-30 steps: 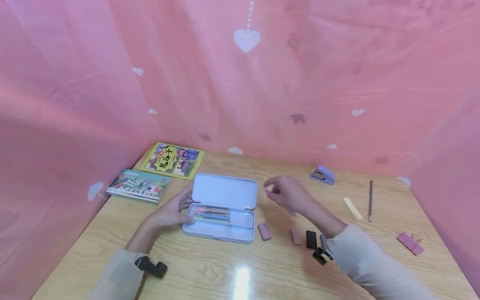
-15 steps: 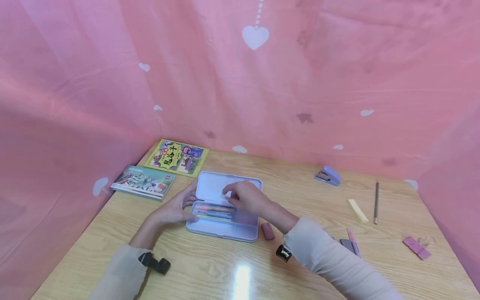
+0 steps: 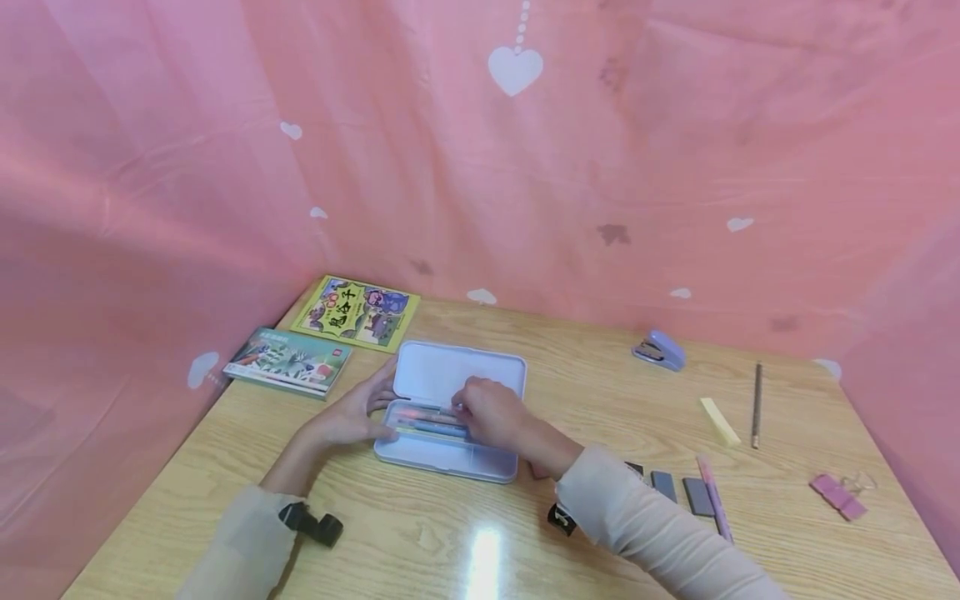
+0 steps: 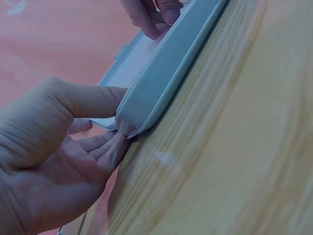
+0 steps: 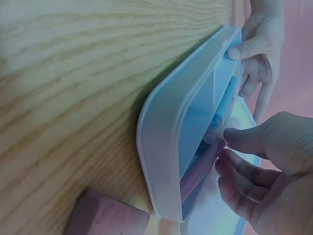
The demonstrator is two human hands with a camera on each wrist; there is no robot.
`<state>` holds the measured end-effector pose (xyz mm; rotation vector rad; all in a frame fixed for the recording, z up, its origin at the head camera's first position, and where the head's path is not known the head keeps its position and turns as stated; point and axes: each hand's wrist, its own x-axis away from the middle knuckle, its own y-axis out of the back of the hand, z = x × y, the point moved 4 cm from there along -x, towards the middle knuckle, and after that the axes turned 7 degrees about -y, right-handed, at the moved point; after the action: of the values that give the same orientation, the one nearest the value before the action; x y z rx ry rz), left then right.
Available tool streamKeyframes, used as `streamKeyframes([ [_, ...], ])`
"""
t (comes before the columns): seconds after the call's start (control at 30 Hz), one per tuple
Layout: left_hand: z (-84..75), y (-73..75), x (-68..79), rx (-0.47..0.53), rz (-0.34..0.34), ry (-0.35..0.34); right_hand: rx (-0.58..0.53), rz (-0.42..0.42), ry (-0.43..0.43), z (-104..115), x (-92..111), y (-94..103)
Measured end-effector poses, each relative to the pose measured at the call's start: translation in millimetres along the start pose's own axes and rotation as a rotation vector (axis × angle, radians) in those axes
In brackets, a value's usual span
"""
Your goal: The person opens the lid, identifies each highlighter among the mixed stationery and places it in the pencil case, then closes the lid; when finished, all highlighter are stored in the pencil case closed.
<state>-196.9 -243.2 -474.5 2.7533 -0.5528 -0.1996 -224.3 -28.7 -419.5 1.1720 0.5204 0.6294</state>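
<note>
A pale blue pencil case lies with its lid raised on the wooden table. My left hand grips its left end, the thumb over the rim and fingers against the end. Several pens lie in the rear compartment, among them a blue one. My right hand is over the case's right part. Between its thumb and index finger it pinches the end of a pinkish-purple pen, which slants into the case. A pink eraser-like block lies beside the case, mostly hidden in the head view.
Two books lie at the back left. To the right are several dark blocks, a pink-purple pen, a yellow strip, a pencil, a purple stapler and a pink binder clip.
My right hand has moved left from beside the pencil case to over it, then lower into it, carrying the pen. My left hand keeps its grip on the case.
</note>
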Motion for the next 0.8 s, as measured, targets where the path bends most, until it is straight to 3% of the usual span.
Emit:
streamKeyframes([
  [0.2,-0.5,-0.3,-3.6,-0.020,0.003,0.007,-0.011,0.003,-0.012,-7,4,9.4],
  [0.4,-1.5,-2.1,-4.9,-0.018,0.003,0.006,-0.044,-0.032,-0.075,-24,22,37.2],
  [0.57,-3.0,-3.6,-4.9,-0.013,0.006,0.005,-0.063,-0.108,-0.153,-56,61,63.7],
  [0.8,-3.4,-3.1,-0.9,0.003,-0.013,0.014,-0.013,-0.207,-0.301,-121,137,81.9],
])
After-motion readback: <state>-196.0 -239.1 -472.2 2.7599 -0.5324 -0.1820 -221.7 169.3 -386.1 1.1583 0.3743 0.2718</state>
